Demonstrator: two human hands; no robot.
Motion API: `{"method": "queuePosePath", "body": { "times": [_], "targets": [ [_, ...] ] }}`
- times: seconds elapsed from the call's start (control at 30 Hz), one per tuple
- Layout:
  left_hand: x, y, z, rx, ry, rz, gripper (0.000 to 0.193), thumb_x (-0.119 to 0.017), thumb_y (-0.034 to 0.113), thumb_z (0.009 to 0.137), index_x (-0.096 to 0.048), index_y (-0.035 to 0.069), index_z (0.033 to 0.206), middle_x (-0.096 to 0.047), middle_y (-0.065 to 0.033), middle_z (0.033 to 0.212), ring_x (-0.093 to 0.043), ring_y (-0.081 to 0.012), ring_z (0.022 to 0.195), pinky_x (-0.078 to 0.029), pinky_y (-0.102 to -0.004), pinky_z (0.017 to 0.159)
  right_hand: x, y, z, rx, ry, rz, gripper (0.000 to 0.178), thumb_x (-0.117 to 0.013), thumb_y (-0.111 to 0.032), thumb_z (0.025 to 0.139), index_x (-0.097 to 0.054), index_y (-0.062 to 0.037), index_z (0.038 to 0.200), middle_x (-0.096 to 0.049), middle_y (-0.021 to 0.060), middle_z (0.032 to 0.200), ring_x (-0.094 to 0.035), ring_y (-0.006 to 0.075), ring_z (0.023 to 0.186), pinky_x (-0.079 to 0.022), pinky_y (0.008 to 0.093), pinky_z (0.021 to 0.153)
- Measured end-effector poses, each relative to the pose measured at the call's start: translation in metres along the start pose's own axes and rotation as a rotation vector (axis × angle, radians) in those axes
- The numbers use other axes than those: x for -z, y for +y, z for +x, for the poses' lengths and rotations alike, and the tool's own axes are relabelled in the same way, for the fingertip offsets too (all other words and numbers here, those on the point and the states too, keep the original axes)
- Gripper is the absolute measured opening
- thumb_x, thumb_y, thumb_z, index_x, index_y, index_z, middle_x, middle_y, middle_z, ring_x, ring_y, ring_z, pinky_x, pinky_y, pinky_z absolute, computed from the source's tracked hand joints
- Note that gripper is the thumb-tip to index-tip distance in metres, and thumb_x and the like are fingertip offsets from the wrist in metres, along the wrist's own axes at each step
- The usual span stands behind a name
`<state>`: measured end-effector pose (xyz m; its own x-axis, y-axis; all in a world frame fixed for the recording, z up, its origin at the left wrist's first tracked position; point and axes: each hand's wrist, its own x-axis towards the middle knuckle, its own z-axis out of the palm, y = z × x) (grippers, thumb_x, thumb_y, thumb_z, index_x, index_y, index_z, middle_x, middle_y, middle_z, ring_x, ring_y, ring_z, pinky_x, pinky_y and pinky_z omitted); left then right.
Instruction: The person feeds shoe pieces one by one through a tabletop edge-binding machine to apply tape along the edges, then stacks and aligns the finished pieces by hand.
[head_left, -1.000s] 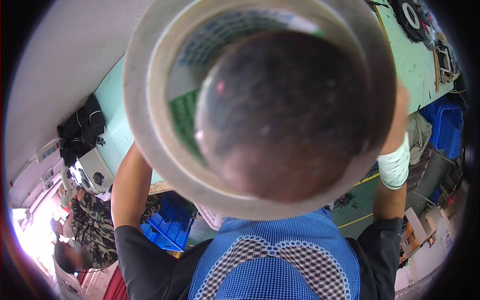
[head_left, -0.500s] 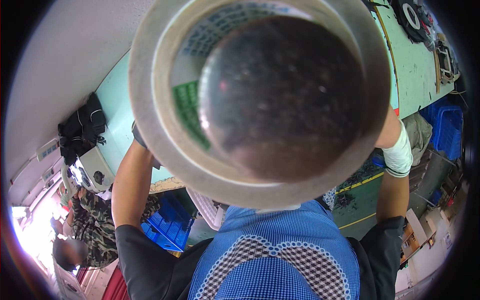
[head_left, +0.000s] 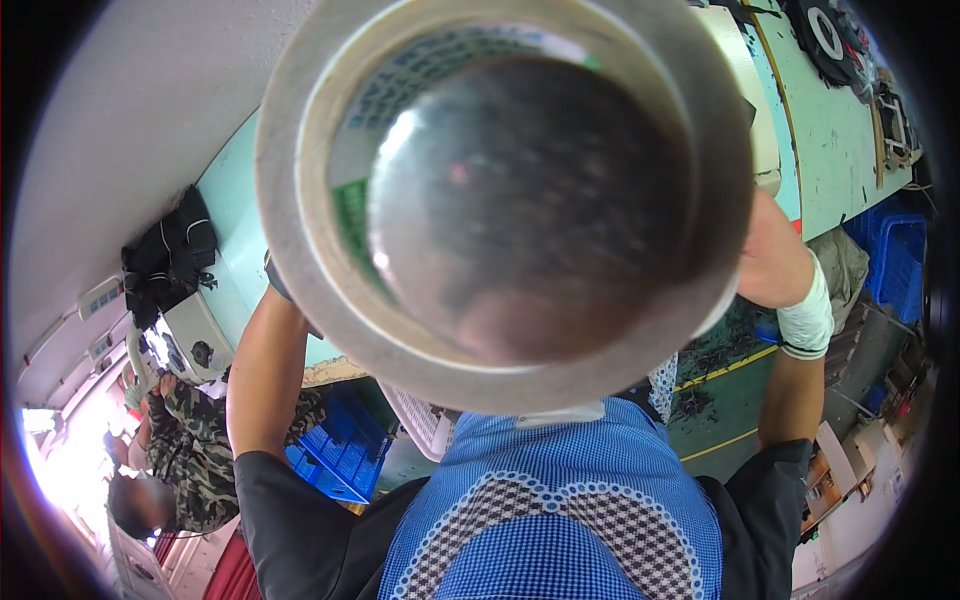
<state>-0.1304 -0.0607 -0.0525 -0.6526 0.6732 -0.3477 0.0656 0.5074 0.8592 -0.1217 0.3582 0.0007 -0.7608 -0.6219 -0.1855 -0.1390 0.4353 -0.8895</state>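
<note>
A large pale ring [head_left: 285, 200], like a tape roll with print inside its core, hangs very near and covers most of the middle. Within it sits a blurred, dark, shiny rounded thing [head_left: 540, 200]. My left hand is hidden behind the ring; its bare forearm [head_left: 268, 370] and a dark edge at the wrist show. Part of my right hand [head_left: 775, 245] comes out past the ring's right rim, with a white cuff [head_left: 806, 310] around the wrist. The fingers of both hands are hidden, as is whatever they touch.
A cream machine part [head_left: 755, 110] shows beside the ring on the pale green table [head_left: 235, 200]. Blue crates [head_left: 345, 445] and a white basket [head_left: 410, 415] stand below the table. A co-worker in a camouflage sleeve [head_left: 195, 420] works at the left. Dark scraps litter the floor at right.
The ring has shifted slightly left in view. More of my right hand and the cream machine part now shows past its right rim. My left forearm has barely moved.
</note>
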Motion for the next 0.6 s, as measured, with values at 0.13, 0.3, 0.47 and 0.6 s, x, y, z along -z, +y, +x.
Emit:
{"method": "queuePosePath", "body": {
  "times": [0.13, 0.3, 0.47, 0.6],
  "targets": [
    [-0.006, -0.001, 0.000, -0.006, 0.013, -0.002, 0.017, -0.064, 0.013, 0.089, -0.066, -0.001, 0.099, -0.069, -0.0142, 0.092, -0.066, -0.0229, 0.084, -0.051, -0.0332, 0.078, -0.023, -0.020, 0.030, 0.164, 0.092, -0.134, 0.009, -0.071, -0.004, 0.078, -0.071, -0.0068, 0.087, -0.065, 0.0086, 0.090, -0.060, 0.0259, 0.101, -0.048, 0.0371, 0.081],
    [-0.009, 0.000, -0.005, 0.009, 0.031, 0.006, 0.017, -0.064, 0.013, 0.089, -0.066, -0.001, 0.098, -0.069, -0.0145, 0.091, -0.066, -0.0234, 0.083, -0.051, -0.0333, 0.077, -0.016, -0.010, 0.014, 0.082, 0.124, -0.141, 0.012, -0.071, -0.003, 0.078, -0.069, -0.0016, 0.090, -0.066, 0.0127, 0.086, -0.065, 0.0290, 0.080, -0.050, 0.0360, 0.070],
    [-0.007, 0.003, -0.004, 0.007, 0.030, 0.024, 0.016, -0.064, 0.013, 0.089, -0.066, -0.001, 0.097, -0.068, -0.0147, 0.090, -0.066, -0.0239, 0.083, -0.051, -0.0335, 0.076, -0.013, -0.003, 0.015, 0.126, 0.044, 0.056, 0.014, -0.071, -0.002, 0.076, -0.068, 0.0012, 0.089, -0.067, 0.0138, 0.083, -0.066, 0.0306, 0.079, -0.050, 0.0378, 0.071],
    [-0.011, -0.004, -0.008, 0.009, 0.040, 0.009, 0.016, -0.064, 0.013, 0.089, -0.066, -0.001, 0.096, -0.068, -0.0150, 0.090, -0.066, -0.0242, 0.082, -0.051, -0.0336, 0.075, -0.022, -0.014, 0.034, 0.279, 0.147, -0.251, 0.016, -0.070, -0.006, 0.078, -0.067, 0.0009, 0.092, -0.067, 0.0151, 0.087, -0.065, 0.0320, 0.084, -0.050, 0.0393, 0.074]
  ]
}}
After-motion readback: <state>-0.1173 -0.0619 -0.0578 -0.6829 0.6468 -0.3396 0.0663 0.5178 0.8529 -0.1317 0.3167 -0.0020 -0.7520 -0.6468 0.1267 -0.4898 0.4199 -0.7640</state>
